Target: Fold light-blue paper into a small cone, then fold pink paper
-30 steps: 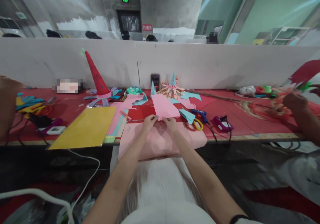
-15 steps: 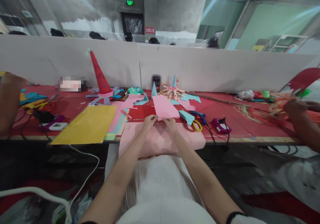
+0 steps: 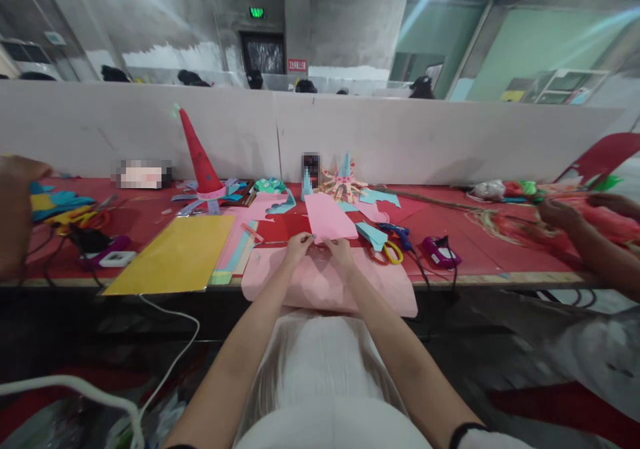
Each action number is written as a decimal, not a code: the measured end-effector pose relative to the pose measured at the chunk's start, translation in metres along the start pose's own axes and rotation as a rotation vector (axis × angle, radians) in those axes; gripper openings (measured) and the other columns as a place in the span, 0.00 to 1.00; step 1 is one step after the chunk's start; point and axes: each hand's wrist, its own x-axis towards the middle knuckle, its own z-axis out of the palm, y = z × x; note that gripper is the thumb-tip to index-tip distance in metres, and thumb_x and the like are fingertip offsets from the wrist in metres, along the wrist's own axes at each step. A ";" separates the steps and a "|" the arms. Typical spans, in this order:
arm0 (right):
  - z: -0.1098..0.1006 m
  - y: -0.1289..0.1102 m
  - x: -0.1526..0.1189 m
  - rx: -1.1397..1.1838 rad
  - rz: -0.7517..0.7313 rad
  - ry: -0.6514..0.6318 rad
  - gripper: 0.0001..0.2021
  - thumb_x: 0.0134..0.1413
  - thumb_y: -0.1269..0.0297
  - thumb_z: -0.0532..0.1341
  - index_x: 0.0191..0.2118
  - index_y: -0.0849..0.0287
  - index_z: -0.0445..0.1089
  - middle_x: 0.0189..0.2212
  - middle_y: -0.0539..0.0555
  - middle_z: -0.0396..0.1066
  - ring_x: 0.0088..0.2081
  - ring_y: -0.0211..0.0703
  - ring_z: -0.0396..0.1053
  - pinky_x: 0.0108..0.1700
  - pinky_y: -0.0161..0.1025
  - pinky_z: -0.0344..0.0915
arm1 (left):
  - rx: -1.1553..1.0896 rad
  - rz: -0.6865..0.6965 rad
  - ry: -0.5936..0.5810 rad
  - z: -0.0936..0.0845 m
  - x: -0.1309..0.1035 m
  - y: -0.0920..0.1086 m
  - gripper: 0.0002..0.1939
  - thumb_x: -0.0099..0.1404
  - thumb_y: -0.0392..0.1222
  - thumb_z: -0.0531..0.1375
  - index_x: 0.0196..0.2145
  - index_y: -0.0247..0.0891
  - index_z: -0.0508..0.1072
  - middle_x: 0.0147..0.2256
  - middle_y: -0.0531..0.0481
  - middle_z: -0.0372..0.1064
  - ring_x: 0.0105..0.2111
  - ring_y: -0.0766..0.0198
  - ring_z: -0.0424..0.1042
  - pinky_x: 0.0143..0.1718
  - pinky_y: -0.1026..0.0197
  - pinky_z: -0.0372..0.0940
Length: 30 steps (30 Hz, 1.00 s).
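A bright pink sheet of paper (image 3: 331, 217) is tilted up at the table's front, its near edge pinched by both hands. My left hand (image 3: 299, 246) is closed at the left of that edge, and my right hand (image 3: 340, 250) is closed a short way to the right. Beneath my wrists a larger pale pink sheet (image 3: 325, 279) hangs over the table edge. Right of my right hand lie folded light-blue paper (image 3: 371, 235), scissors (image 3: 393, 252) with red and yellow handles and a blue glue gun (image 3: 403, 235).
A red paper cone (image 3: 197, 155) stands at the back left behind a yellow sheet (image 3: 173, 254). A small blue cone with a fringed brim (image 3: 345, 177) stands at the back. A purple box (image 3: 441, 252) with cords sits right. Other people's hands (image 3: 563, 215) work at both sides.
The view has tipped up slightly. My hands keep their hold on the pink paper with little movement. The person's hands at the right have shifted left along the reddish strands.
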 end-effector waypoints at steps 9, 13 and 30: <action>0.003 -0.002 -0.002 0.133 0.027 -0.008 0.16 0.44 0.59 0.59 0.25 0.70 0.73 0.23 0.60 0.73 0.26 0.42 0.70 0.26 0.33 0.63 | 0.010 0.039 -0.008 -0.002 0.001 -0.004 0.13 0.50 0.49 0.56 0.21 0.35 0.68 0.20 0.53 0.65 0.22 0.68 0.62 0.25 0.66 0.57; 0.002 -0.006 -0.003 0.113 0.046 -0.003 0.14 0.44 0.61 0.59 0.24 0.70 0.73 0.22 0.60 0.73 0.24 0.42 0.70 0.25 0.33 0.62 | 0.022 0.037 -0.002 -0.001 0.000 -0.004 0.14 0.51 0.50 0.56 0.21 0.35 0.68 0.20 0.53 0.65 0.22 0.68 0.62 0.25 0.66 0.56; 0.001 -0.004 -0.003 0.052 0.001 0.003 0.14 0.44 0.60 0.58 0.23 0.70 0.72 0.22 0.59 0.73 0.25 0.40 0.68 0.26 0.32 0.60 | 0.021 0.003 -0.028 -0.003 0.000 0.002 0.11 0.50 0.47 0.56 0.21 0.35 0.68 0.19 0.53 0.65 0.20 0.68 0.61 0.24 0.66 0.56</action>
